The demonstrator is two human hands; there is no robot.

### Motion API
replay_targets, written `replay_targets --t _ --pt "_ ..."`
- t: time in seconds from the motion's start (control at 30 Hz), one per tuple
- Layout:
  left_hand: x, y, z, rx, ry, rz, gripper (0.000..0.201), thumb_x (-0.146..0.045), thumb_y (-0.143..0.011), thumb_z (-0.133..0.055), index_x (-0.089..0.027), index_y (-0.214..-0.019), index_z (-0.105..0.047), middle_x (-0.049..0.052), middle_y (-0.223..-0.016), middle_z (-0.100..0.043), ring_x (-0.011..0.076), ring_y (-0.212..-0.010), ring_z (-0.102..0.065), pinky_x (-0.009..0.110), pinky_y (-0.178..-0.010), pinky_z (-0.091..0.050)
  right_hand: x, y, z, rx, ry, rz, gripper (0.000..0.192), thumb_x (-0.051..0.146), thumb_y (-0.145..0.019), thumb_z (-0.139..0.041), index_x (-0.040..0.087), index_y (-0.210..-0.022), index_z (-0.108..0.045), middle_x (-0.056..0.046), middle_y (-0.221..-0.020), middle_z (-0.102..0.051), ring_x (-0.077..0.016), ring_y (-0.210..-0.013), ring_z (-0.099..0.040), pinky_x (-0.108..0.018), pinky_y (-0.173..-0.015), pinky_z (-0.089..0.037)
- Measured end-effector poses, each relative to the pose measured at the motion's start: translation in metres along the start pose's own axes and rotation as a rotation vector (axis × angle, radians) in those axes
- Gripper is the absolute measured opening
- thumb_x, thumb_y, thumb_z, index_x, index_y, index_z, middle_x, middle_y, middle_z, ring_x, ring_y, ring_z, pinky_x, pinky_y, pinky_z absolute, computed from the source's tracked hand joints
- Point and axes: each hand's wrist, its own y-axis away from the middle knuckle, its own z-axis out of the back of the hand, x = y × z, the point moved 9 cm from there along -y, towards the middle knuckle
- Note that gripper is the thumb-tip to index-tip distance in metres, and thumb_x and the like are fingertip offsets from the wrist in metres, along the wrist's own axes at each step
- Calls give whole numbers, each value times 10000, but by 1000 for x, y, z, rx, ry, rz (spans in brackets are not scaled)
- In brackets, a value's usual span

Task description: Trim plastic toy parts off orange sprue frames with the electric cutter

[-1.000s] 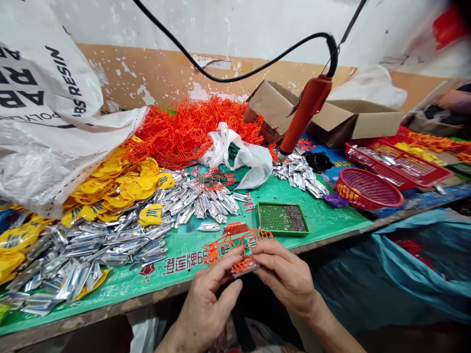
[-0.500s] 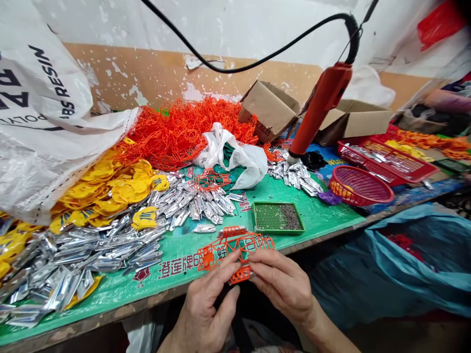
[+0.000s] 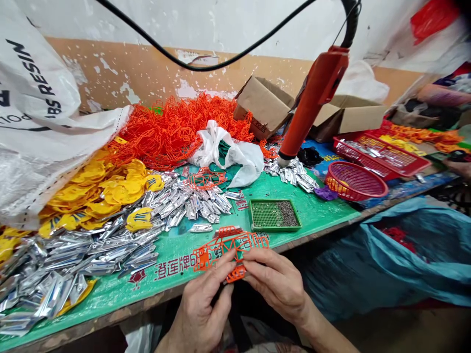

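Green table (image 3: 312,215) edge — both hands pinch an orange frame (image 3: 230,245).

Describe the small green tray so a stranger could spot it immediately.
Start at the green table and look near its front edge, just beyond the two hands holding the orange frame. The small green tray lies there: flat, rectangular, gridded, unlike the round red basket to its right.

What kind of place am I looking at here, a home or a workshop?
Most likely a small assembly workshop: heaps of identical orange plastic frames and silver parts cover the bench, a powered screwdriver hangs overhead, and both hands hold one orange frame.
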Motion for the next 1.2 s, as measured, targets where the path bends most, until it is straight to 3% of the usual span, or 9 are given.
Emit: replay_targets --t 0.4,1.03,1.2 --pt "-3 -1 -1 20 -91 -30 384 4 -837 -480 -146 -1163 -615 169 -1198 -721 189 -1090 -693 249 -944 -545 -5 6 -6 64 -10 -20 117 146 -898 -607 93 -946 -699 -126 -887 -720 -147 -800 -691 -228 -705 -577" --pt "1 1 -5 85 -138 -22 389 1 -831 -469 -157 -1155 -616 159 -1229 -706 204 -1109 -686 275 -930 -570 -12 10 -19 189 -47 -70 120 149 -912 -579 117 -953 -688 -102 -909 -728 -143 -830 -707 -214 -732 -588" --pt "-2 1 -5 29 -142 -14 462 6 -828 -470 -140 -1259 -554 164 -1254 -690 209 -1141 -668 297 -976 -549 -12 14 -12 115 -2 -40 127 114 -902 -583 121 -975 -686 -110 -923 -730 -147 -841 -713 -215 -741 -589"
